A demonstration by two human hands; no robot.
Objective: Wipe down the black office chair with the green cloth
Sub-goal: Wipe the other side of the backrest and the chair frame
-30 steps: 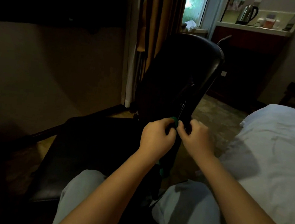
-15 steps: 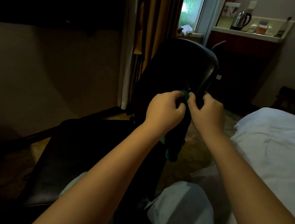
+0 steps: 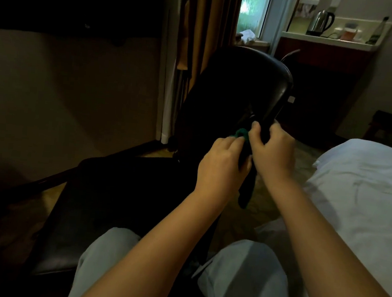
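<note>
Left hand (image 3: 222,165) and right hand (image 3: 272,152), fingers curled, pinch crumpled green cloth (image 3: 241,133) at black leather office chair (image 3: 231,85) backrest's edge. Seat apparently unwiped; most work judged remaining.

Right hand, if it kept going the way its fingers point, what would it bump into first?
Probably the backrest of the black padded office chair; the right hand pinches the crumpled green cloth right beside its edge, though depth is unclear.
</note>
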